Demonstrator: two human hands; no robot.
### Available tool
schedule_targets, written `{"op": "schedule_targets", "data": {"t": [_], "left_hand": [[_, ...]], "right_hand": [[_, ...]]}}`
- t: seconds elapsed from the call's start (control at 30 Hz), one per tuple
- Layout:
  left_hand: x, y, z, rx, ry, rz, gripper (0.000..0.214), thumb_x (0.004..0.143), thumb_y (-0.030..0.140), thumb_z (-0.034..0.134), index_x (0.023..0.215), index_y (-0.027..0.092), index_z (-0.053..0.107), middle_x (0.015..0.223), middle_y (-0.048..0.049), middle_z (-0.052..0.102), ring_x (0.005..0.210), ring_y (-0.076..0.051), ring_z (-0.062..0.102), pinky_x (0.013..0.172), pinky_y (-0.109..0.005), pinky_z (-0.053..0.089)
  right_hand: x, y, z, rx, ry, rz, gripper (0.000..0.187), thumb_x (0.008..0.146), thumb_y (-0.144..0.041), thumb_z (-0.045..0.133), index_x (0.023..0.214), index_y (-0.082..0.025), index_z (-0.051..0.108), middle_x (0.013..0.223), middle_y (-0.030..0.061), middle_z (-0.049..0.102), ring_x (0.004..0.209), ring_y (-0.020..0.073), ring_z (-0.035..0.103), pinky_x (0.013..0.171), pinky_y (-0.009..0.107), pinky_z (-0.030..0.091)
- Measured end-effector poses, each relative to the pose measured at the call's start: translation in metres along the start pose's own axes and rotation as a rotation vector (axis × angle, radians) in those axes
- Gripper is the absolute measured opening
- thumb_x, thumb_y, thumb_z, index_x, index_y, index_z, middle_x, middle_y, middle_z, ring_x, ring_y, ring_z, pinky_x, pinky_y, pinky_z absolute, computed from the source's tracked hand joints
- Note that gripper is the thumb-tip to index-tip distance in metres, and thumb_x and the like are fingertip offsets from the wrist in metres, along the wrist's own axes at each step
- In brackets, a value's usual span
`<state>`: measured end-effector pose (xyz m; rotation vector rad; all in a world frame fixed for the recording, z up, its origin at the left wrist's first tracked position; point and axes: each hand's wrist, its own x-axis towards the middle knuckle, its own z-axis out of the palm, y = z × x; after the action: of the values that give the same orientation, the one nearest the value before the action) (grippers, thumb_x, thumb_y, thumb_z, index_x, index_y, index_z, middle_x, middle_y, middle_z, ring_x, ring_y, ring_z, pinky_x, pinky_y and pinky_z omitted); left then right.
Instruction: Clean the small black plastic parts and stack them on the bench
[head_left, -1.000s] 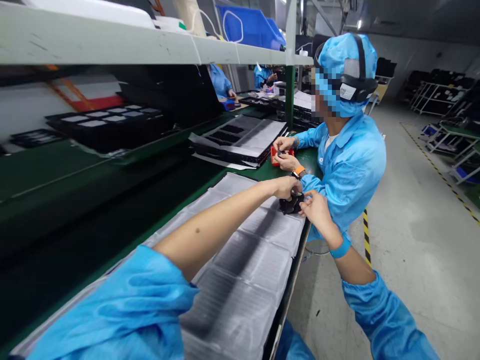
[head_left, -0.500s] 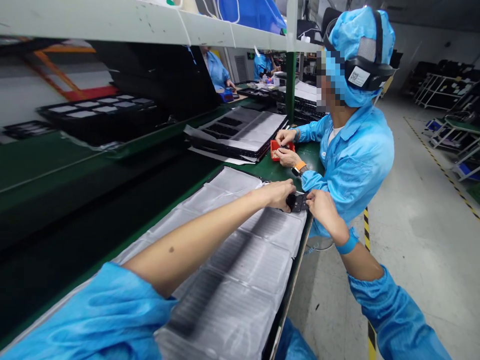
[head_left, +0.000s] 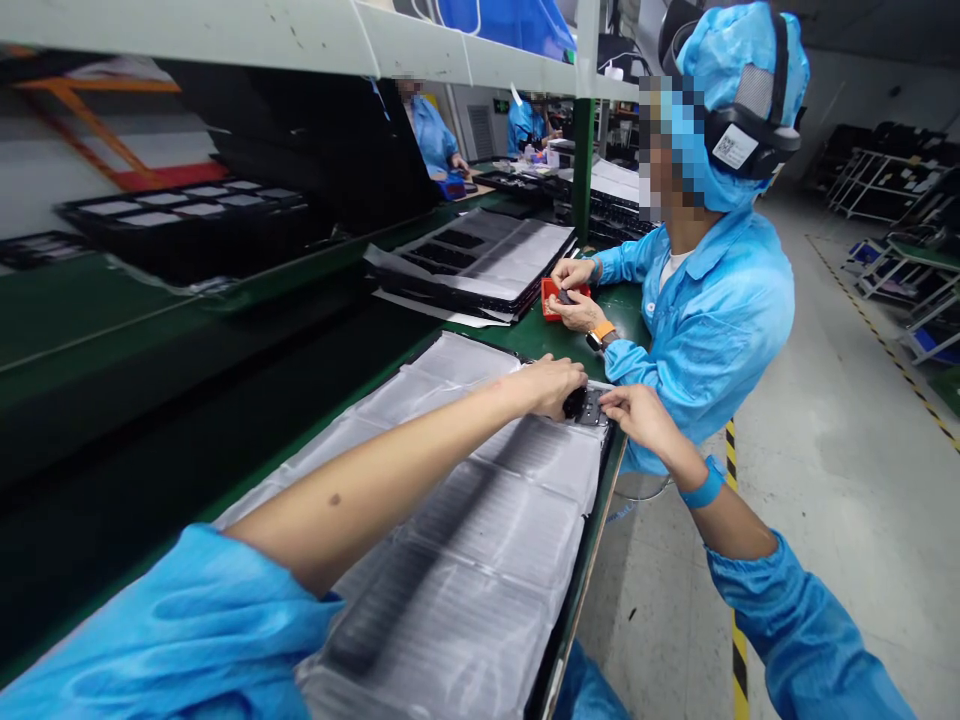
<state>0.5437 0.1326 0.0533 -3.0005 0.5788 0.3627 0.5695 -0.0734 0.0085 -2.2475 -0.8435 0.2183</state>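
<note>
At the far right corner of a tray covered with a translucent white sheet (head_left: 450,515), I see a small flat black part (head_left: 591,408) with little holes or dots on its face. My left hand (head_left: 556,386) reaches across the sheet, its fingers curled over the left end of this part; the fingertips are partly hidden. From the right, my right hand (head_left: 643,416) pinches the part's right edge between thumb and fingers. The part appears low over the sheet or resting on it; I cannot tell which.
A co-worker (head_left: 712,290) sits close beyond the tray, handling a small dark piece over a red box (head_left: 553,300). Stacked black trays (head_left: 480,260) with white sheets lie further back. A shelf beam (head_left: 300,55) and a green post (head_left: 582,170) stand above the bench.
Both hands have shifted slightly left with the black part. The fingers of my right hand sit nearer its outer edge. The co-worker's dark piece shows more clearly.
</note>
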Motion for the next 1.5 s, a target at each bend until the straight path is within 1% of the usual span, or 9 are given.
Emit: {"op": "schedule_targets", "data": {"t": [0.17,0.27,0.43,0.53,0.73,0.93,1.07,1.23,1.5], "left_hand": [[-0.001,0.003,0.002,0.036,0.03,0.035,0.056,0.062,0.021,0.088,0.116,0.02,0.072,0.122,-0.014,0.071,0.117,-0.038,0.066,0.098,-0.049,0.051],[-0.004,0.003,0.001,0.045,0.064,0.052,0.045,0.064,0.025,0.087,0.107,0.02,0.075,0.115,-0.0125,0.072,0.109,-0.036,0.069,0.09,-0.045,0.053],[-0.022,0.0,-0.003,0.04,0.161,0.112,0.01,0.08,0.024,0.076,0.089,0.021,0.077,0.099,-0.0075,0.074,0.092,-0.029,0.072,0.076,-0.035,0.051],[-0.034,0.001,-0.001,0.038,0.243,0.129,0.011,0.09,0.018,0.067,0.086,0.02,0.077,0.096,-0.0082,0.075,0.088,-0.026,0.072,0.076,-0.035,0.049],[-0.046,0.013,0.032,-0.005,0.41,0.132,0.022,0.102,0.019,0.058,0.094,0.018,0.078,0.1,-0.0097,0.077,0.096,-0.026,0.071,0.085,-0.037,0.049],[-0.047,0.019,0.065,-0.063,0.545,0.156,0.021,0.106,0.017,0.055,0.101,0.016,0.076,0.111,-0.0117,0.076,0.101,-0.026,0.07,0.086,-0.039,0.051],[-0.045,0.013,0.07,-0.11,0.609,0.184,0.021,0.106,0.018,0.056,0.099,0.017,0.075,0.11,-0.0102,0.076,0.102,-0.025,0.071,0.089,-0.038,0.053],[-0.046,0.005,0.066,-0.181,0.682,0.171,0.022,0.106,0.017,0.053,0.1,0.019,0.074,0.106,-0.0089,0.077,0.1,-0.022,0.072,0.089,-0.034,0.055],[-0.052,-0.001,0.063,-0.293,0.815,0.057,0.018,0.105,0.017,0.054,0.106,0.018,0.072,0.108,-0.0088,0.076,0.096,-0.022,0.074,0.081,-0.032,0.059]], "right_hand": [[0.003,0.0,0.001,0.037,0.012,-0.042,0.034,0.085,0.007,0.068,0.107,-0.016,0.082,0.099,0.0073,0.086,0.088,0.0206,0.08,0.084,0.03,0.062],[0.001,0.003,-0.004,0.019,0.061,-0.073,0.033,0.084,0.007,0.067,0.102,-0.017,0.082,0.101,0.0079,0.084,0.091,0.0217,0.077,0.086,0.033,0.06],[-0.01,0.009,-0.005,-0.001,0.094,-0.116,0.032,0.083,0.007,0.066,0.096,-0.017,0.082,0.101,0.0084,0.081,0.093,0.0227,0.074,0.089,0.036,0.057],[-0.013,0.015,-0.001,-0.005,0.123,-0.117,0.03,0.084,0.006,0.066,0.094,-0.017,0.082,0.099,0.0085,0.078,0.092,0.0231,0.072,0.088,0.037,0.056],[-0.013,0.022,0.01,-0.004,0.167,-0.124,0.027,0.086,0.003,0.067,0.095,-0.019,0.081,0.097,0.0062,0.075,0.085,0.0208,0.07,0.082,0.034,0.054],[-0.008,0.015,0.016,-0.046,0.178,-0.134,0.017,0.089,-0.006,0.074,0.1,-0.018,0.079,0.102,0.0077,0.074,0.095,0.0246,0.068,0.09,0.039,0.053],[0.0,0.008,0.017,-0.095,0.144,-0.152,0.036,0.08,-0.016,0.09,0.112,-0.018,0.075,0.117,0.0106,0.073,0.114,0.0305,0.063,0.102,0.045,0.049],[0.008,-0.001,0.015,-0.147,0.071,-0.162,0.058,0.073,-0.024,0.097,0.123,-0.018,0.069,0.122,0.0126,0.072,0.117,0.0329,0.062,0.102,0.046,0.049],[0.018,-0.008,0.014,-0.19,0.001,-0.154,0.066,0.071,-0.03,0.099,0.127,-0.018,0.066,0.119,0.0122,0.072,0.115,0.0329,0.065,0.1,0.044,0.049]]}}
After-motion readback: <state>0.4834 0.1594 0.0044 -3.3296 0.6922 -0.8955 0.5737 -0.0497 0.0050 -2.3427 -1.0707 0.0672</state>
